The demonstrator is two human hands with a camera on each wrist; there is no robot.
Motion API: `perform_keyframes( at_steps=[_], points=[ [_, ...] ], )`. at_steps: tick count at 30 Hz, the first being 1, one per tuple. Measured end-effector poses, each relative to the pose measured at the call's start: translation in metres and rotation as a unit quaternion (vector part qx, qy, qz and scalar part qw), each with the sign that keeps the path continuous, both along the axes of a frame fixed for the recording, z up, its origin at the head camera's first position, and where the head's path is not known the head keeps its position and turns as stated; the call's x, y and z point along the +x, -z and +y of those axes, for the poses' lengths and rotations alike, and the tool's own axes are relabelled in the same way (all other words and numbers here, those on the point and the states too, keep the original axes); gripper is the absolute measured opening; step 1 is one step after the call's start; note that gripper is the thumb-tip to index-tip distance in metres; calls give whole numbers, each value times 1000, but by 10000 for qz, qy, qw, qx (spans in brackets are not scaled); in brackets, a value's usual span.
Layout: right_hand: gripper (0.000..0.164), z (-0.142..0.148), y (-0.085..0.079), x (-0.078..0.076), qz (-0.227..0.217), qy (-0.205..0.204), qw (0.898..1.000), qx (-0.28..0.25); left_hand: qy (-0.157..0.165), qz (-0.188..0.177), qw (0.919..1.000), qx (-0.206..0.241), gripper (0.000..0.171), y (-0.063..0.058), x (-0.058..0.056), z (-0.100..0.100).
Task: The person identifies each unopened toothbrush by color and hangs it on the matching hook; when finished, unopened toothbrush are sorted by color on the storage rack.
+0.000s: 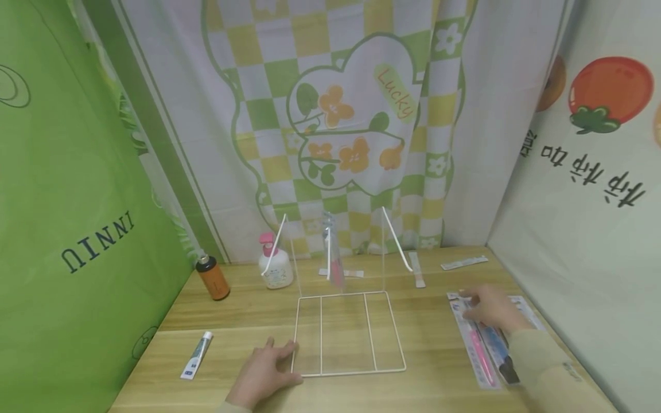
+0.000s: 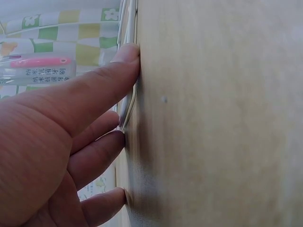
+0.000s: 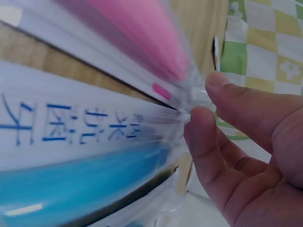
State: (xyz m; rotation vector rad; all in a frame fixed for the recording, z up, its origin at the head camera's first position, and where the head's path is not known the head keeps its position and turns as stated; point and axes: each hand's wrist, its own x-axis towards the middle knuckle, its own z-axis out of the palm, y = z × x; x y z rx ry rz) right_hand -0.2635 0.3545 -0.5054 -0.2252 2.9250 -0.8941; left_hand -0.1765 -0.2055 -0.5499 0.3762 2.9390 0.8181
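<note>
With left hand (image 1: 262,368) loosely spread, touching near-left corner of white wire rack (image 1: 321,332). At right, with thumb and fingertips of right hand (image 1: 493,308) bent close together at far end of toothbrush packs (image 1: 482,357) (pinched or merely touched, cannot tell). Probably at picking-up step, likely needing firm pinch next.

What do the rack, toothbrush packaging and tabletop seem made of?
Rack: probably metal wire, smooth white finish; rods thin and straight. Toothbrush packaging: likely glossy, clear plastic; colours show through. Tabletop: wood or wood-look laminate, satin; grain shows, core doesn't.
</note>
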Motion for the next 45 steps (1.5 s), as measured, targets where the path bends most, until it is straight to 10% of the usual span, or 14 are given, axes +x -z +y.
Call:
perform_keyframes(
  at_steps=[17,45],
  points=[
    [55,-2,13,0,189,122,9975,669,27,69,10000,-25,78,0,1,-1],
    [61,-3,10,11,614,282,9973,-279,-116,4,9999,-6,77,-3,3,1]
  ],
)
